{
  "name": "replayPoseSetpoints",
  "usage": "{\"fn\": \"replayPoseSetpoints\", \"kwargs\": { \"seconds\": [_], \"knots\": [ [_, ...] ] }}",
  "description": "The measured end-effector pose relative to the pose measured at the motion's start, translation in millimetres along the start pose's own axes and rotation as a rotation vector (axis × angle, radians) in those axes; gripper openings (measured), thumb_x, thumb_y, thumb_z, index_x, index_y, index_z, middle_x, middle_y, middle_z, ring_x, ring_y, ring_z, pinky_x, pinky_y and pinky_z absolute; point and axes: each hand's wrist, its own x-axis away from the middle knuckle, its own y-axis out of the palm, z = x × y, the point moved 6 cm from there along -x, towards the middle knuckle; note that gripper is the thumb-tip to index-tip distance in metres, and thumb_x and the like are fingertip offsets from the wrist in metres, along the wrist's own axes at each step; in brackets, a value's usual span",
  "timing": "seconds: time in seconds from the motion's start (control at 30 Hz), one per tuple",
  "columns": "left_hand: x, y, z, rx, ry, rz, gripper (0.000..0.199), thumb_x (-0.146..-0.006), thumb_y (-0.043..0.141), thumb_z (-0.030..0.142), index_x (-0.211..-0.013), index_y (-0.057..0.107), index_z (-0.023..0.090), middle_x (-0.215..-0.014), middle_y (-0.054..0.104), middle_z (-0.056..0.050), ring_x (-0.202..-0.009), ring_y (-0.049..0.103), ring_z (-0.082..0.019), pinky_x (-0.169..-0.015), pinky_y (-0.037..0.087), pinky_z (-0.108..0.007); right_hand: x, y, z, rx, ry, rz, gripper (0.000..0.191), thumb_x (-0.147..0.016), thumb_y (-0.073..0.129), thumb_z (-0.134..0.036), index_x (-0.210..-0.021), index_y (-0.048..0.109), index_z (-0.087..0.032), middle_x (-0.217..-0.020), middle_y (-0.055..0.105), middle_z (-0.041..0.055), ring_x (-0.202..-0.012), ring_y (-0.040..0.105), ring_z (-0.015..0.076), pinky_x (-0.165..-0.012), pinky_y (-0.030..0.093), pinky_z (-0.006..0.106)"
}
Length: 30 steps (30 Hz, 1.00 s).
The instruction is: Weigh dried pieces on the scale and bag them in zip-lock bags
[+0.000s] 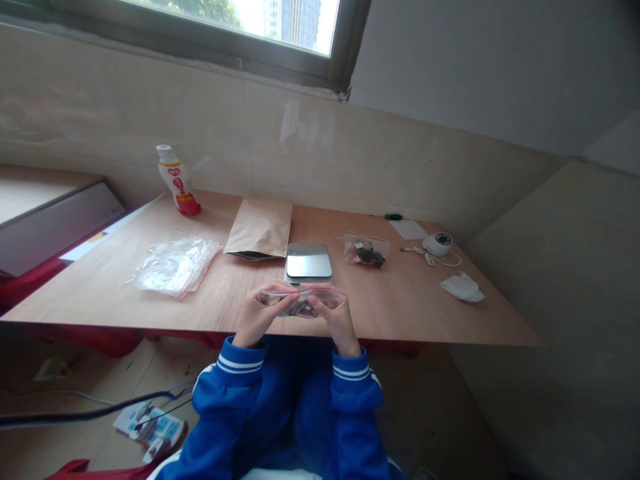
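Between my two hands is a clear zip bag (pixel 301 307) with a red seal line and dark pieces inside. My left hand (pixel 260 309) grips its left side, thumb pressed near the seal. On the right side, my right hand (pixel 336 311) pinches the bag the same way, the two thumbs close together. Just beyond the bag lies a flat scale (pixel 309 261) with a shiny top. A brown paper pouch (pixel 263 227), its dark mouth facing me, lies to the scale's left. Another zip bag (pixel 367 251) with dark and brownish pieces rests to the right.
A pile of clear plastic bags (pixel 175 265) lies left, with a white-and-red bottle (pixel 178 180) behind. At right are a white camera-like device (pixel 437 244) with a cable, a paper sheet (pixel 407 230), a green-handled tool (pixel 393 217) and a crumpled white tissue (pixel 463 287).
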Motion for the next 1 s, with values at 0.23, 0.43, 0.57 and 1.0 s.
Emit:
{"fn": "replayPoseSetpoints", "kwargs": {
  "seconds": [0.23, 0.43, 0.57, 1.0],
  "knots": [
    [-0.3, 1.7, 3.1, 0.013, 0.047, -0.104, 0.015, -0.072, 0.074, 0.03, -0.077, 0.071, 0.016, -0.083, 0.07, -0.005, -0.083, 0.066, -0.019, -0.077, 0.055, -0.03, -0.7, -3.0, 3.3, 0.068, 0.001, 0.089, 0.011, -0.075, 0.074, -0.032, -0.08, 0.075, -0.022, -0.095, 0.074, 0.0037, -0.087, 0.07, 0.0209, -0.079, 0.057, 0.033],
    [-1.0, 0.2, 2.5, -0.007, 0.064, -0.119, 0.014, -0.076, 0.071, 0.03, -0.08, 0.07, 0.017, -0.084, 0.07, -0.006, -0.083, 0.066, -0.019, -0.077, 0.055, -0.031, -0.4, -2.0, -5.7, 0.155, -0.09, 0.139, 0.01, -0.076, 0.073, -0.031, -0.075, 0.074, -0.021, -0.088, 0.073, 0.0042, -0.086, 0.068, 0.0203, -0.08, 0.056, 0.034],
    [-0.3, -1.7, 1.3, -0.037, 0.065, -0.063, 0.015, -0.076, 0.071, 0.031, -0.077, 0.07, 0.016, -0.081, 0.07, -0.005, -0.08, 0.066, -0.018, -0.075, 0.055, -0.031, -0.9, -0.2, -7.3, 0.189, -0.136, 0.175, 0.011, -0.077, 0.072, -0.031, -0.074, 0.072, -0.021, -0.086, 0.071, 0.0045, -0.085, 0.067, 0.0205, -0.078, 0.055, 0.034],
    [2.6, -5.3, 23.5, -0.251, 0.27, -0.089, 0.009, -0.081, 0.067, 0.027, -0.081, 0.071, 0.019, -0.081, 0.07, -0.004, -0.083, 0.065, -0.018, -0.078, 0.052, -0.033, 18.2, 8.5, -60.0, 1.007, -0.363, 0.185, 0.008, -0.082, 0.067, -0.028, -0.089, 0.071, -0.029, -0.119, 0.062, 0.0022, -0.113, 0.05, 0.0243, -0.099, 0.031, 0.043]
  ]
}}
